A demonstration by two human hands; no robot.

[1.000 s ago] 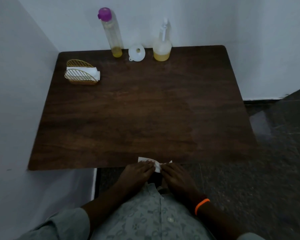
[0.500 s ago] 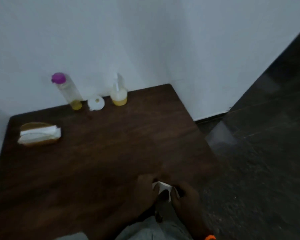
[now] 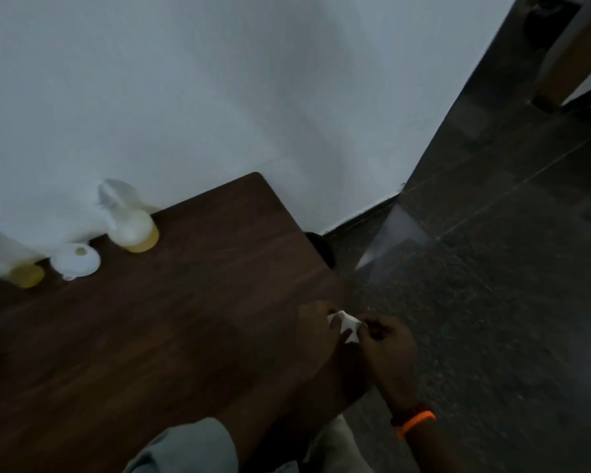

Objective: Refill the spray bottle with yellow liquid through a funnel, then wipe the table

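Both of your hands meet at the right edge of the table, pinching one small white tissue between them. Your left hand lies over the tabletop with its fingers closed on the tissue's left side, and your right hand, just off the table edge above the dark floor, grips the tissue's right side. An orange band circles your right wrist.

The spray bottle stands upright at the back of the table against the white wall, with yellow liquid in its lower part. Just to its left the white funnel rests on the tabletop, apart from the bottle. Further left, the refill bottle stands by the wall, cut off by the frame edge, with a little yellow liquid at its bottom. The whole view is blurred, so finer detail of the tissue cannot be made out.
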